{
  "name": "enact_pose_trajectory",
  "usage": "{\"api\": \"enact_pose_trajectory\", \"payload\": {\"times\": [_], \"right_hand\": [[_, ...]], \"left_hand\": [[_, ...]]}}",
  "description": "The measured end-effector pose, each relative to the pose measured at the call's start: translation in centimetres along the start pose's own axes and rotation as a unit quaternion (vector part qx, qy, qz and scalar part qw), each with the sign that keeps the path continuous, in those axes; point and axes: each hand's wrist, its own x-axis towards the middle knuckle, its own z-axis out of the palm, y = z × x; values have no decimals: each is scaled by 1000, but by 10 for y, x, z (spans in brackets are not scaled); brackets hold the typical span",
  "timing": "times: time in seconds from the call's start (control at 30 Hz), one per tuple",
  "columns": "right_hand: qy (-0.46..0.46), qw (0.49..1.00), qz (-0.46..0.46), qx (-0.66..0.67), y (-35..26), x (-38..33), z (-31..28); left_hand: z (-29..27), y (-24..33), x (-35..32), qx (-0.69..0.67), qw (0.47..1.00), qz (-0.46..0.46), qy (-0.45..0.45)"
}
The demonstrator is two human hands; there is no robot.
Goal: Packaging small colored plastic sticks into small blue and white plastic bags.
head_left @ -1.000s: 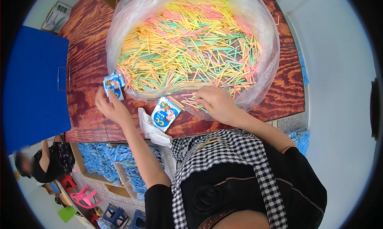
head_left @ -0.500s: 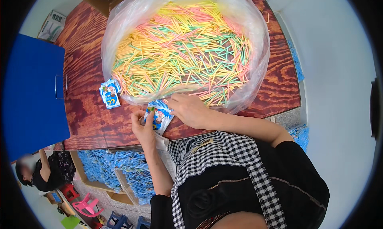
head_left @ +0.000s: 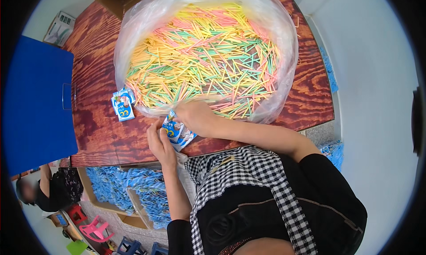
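Here, the left hand (head_left: 162,145) pinched one edge of the blue-and-white sachet (head_left: 181,138) between its fingers, over the near tabletop (head_left: 106,146); the right hand (head_left: 196,118) covered the top, its fingers too hidden to tell whether they gripped. A lopsided tug might have torn the sachet, spilling any contents.

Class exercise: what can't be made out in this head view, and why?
Head view: some fingertips of the right hand, hidden behind its own back.
Head view: inside of the blue-and-white printed packet, hidden by its wrapper.
Head view: part of the brown cardboard box, cut off by the upper edge.
Head view: small blue pieces heaped at lower left, too overlapped to count.
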Motion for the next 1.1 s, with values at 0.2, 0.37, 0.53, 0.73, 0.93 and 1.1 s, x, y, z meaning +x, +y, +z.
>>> {"api": "enact_pose_trajectory", "payload": {"times": [0.2, 0.37, 0.53, 0.73, 0.93, 1.1], "right_hand": [[108, 989, -95, -37, -17, -4, -14], [128, 988, -86, 24, -2, -4, -3], [85, 948, 84, 294, -1, -5, -5], [55, 951, -50, 300, -14, 4, -22], [99, 971, -31, 218, -3, -12, -51], [134, 970, 65, 191, 10, -40, -73]], "left_hand": [[-1, 17, 2, 171, 978, 117, -8], [0, 13, 3, 149, 988, 46, -18], [-5, 47, 9, 119, 991, 54, -13], [-24, 59, 19, 90, 991, 82, -58], [-17, 55, 17, -33, 992, -61, -109], [22, 57, 14, -72, 977, -45, -198]]}}
